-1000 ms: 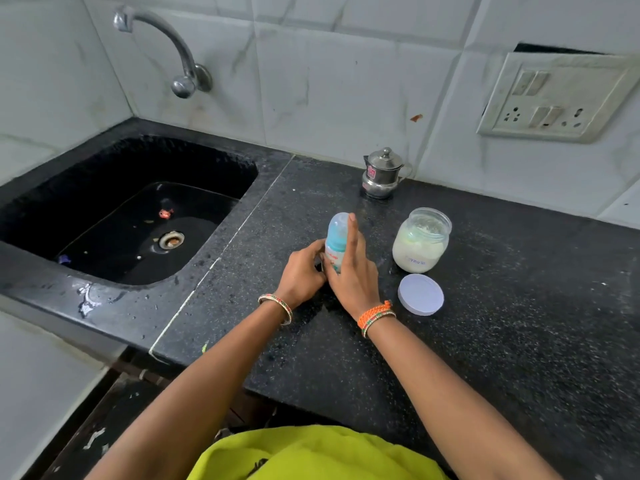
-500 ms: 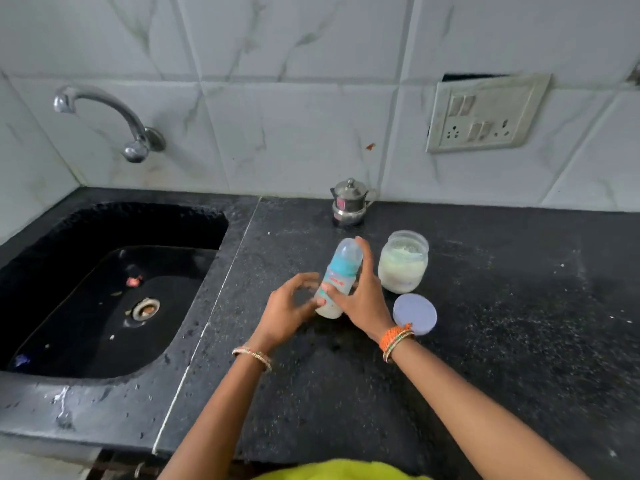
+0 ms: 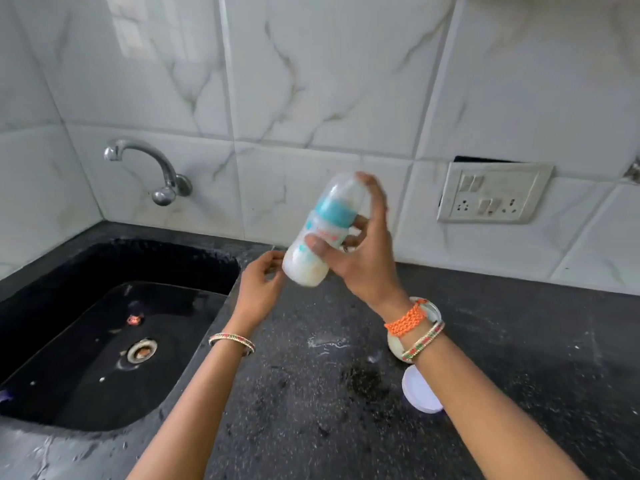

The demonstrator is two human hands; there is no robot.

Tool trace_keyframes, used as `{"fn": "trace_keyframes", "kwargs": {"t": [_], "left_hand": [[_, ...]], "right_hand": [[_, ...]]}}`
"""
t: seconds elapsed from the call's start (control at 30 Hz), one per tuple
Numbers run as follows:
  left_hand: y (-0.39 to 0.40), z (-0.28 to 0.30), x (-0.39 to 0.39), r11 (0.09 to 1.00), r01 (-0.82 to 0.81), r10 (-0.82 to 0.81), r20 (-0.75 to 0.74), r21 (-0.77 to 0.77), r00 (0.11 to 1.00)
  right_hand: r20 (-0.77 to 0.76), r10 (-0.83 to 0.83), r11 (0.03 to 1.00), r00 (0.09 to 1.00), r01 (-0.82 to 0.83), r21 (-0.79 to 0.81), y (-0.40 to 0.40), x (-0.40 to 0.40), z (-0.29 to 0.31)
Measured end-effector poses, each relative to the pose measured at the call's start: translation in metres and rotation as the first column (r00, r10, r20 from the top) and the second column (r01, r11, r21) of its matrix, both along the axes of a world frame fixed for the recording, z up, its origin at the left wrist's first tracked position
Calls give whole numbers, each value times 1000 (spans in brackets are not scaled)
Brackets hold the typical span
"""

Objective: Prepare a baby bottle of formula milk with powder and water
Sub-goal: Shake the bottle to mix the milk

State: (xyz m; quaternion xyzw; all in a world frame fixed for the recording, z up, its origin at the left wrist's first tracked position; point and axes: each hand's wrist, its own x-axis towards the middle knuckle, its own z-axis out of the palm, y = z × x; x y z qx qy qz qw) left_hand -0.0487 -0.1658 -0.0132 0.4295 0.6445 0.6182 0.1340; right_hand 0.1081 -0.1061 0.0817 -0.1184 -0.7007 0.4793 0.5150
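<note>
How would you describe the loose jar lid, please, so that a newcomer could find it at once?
Start at the black sink and cross the dark counter to the right forearm. The lid lies flat just under that forearm, nearer the viewer than the powder jar. It is the only flat, pale disc there.

Soft, even daylight fills the scene; a pale window reflection glares on the wall tiles [image 3: 138, 32] at upper left; the black desk [image 3: 519, 341] and sink [image 3: 104, 341] stay dim, with faint sheen on wet patches; motion blur smears the raised bottle [image 3: 323, 230] and hands; wide-angle distortion bends tile lines near the edges.
</note>
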Motion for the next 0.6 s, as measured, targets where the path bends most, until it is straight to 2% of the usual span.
{"fn": "trace_keyframes", "kwargs": {"t": [0.03,0.1,0.13,0.17,0.2,0.23,0.27,0.3,0.33,0.4,0.43,0.47,0.53,0.57,0.6], "left_hand": [[2,2,0,1000,-1,0,11,8,1000],[5,5,0,1000,-3,2,38,25,999],[6,7,0,1000,-4,3,45,28,999],[8,10,0,1000,4,-5,47,28,999],[9,13,0,1000,18,-19,46,23,999],[11,17,1,999,38,-39,51,28,998],[12,20,1,998,54,-57,66,42,996],[13,24,2,997,57,-61,81,54,995],[13,28,3,997,42,-48,94,63,994],[11,36,7,997,9,-18,128,70,992],[9,41,10,998,24,-35,179,66,983],[7,47,12,995,86,-98,263,56,960],[3,57,15,948,315,-301,442,43,845],[2,60,16,906,420,-387,488,47,782],[2,61,18,874,483,-443,502,56,743]], "right_hand": [[-150,-51,999,987,48,-20,1,0,11],[-464,-165,985,870,125,-117,9,-1,28],[-505,-195,980,841,142,-142,15,-3,28],[-442,-175,982,880,122,-145,19,-5,28],[-270,-82,990,959,48,-131,19,-7,27],[-54,57,989,997,-64,-130,20,-8,22],[86,148,980,985,-134,-147,21,-7,18],[71,158,974,985,-143,-178,21,-6,17],[-64,113,959,992,-126,-255,23,-6,19],[-417,-51,859,908,-173,-481,27,-4,28],[-467,-77,841,881,-195,-505,31,-3,28],[-405,-40,859,914,-175,-482,30,-3,28],[-106,69,935,992,-102,-339,27,-3,17],[-3,101,959,995,-98,-266,24,-3,10],[30,117,965,993,-106,-240,22,-2,4]]}}
